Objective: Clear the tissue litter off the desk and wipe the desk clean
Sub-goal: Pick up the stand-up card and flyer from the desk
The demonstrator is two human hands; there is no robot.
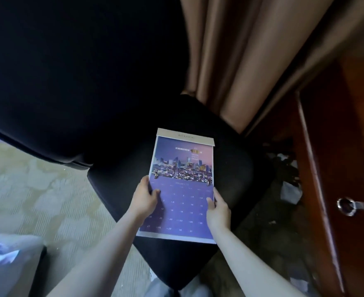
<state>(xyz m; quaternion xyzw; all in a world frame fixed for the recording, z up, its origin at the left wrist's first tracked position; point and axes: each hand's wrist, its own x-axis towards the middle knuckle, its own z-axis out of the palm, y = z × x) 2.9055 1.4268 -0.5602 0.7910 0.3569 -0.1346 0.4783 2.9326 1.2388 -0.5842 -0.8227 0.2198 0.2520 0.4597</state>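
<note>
While the wooden surface (pixel 348 129) is showing only as an edge at the right of the view, with a ring-shaped drawer pull (pixel 347 206) on its front, the person is handling a purple wall calendar (pixel 182 187) over the black seat of a chair (pixel 230 168). The left hand (pixel 144 198) is gripping the calendar's left edge with the thumb lying on the date page, and the right hand (pixel 217 207) is gripping the right edge the same way, so both hands are clamped on the calendar, one on each side. The calendar is lying nearly flat toward the middle of the seat; whether its far end is already touching the cushion cannot be told.

The step in hand appears to be parking the calendar off the surface so the top can be wiped. To do it well, the person should be lowering it level, keeping it well inside the seat's edges so it is not sliding to the floor, and letting go only once it is resting flat.

The tissue litter itself is not clearly in view: pale scraps (pixel 289 191) are lying on the floor between the chair and the surface's front, but they are too blurred to name with confidence. No wiping cloth is showing.
</note>
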